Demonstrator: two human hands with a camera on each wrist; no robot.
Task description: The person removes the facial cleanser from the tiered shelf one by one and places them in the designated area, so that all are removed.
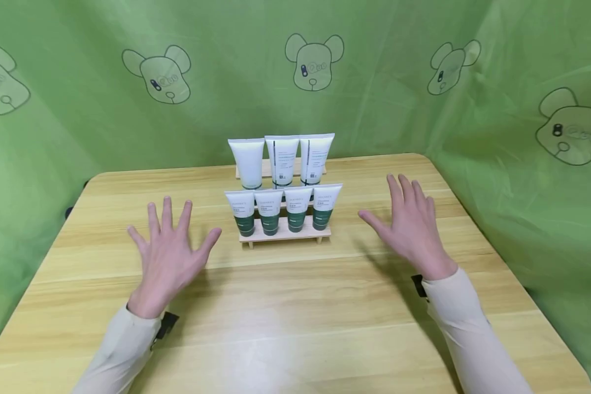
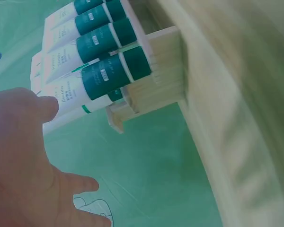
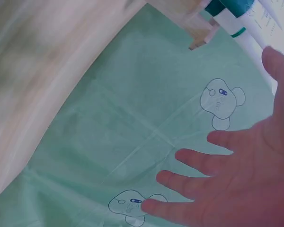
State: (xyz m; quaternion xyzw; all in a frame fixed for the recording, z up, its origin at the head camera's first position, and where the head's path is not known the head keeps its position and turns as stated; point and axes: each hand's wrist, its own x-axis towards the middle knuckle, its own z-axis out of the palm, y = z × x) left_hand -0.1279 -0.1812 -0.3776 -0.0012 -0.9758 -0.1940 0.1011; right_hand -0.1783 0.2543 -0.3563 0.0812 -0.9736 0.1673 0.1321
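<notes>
A stepped wooden rack (image 1: 288, 235) stands at the far middle of the table. Its front step carries a row of small squeeze tubes (image 1: 295, 210), white above and dark green below, standing on their caps. Behind them are 3 larger white squeeze tubes (image 1: 282, 158) on a higher step. To the left of the rack my left hand (image 1: 169, 260) is spread over the table, fingers straight and holding nothing. My right hand (image 1: 413, 227), also spread and holding nothing, hovers to the right of the rack. In the left wrist view the small tubes (image 2: 104, 75) appear just beyond the left thumb.
The wooden table (image 1: 295, 317) has rounded corners. A green curtain (image 1: 374, 98) with bear-head prints hangs right behind the table and along its sides. Dark wrist straps (image 1: 166, 325) show at both sleeve cuffs.
</notes>
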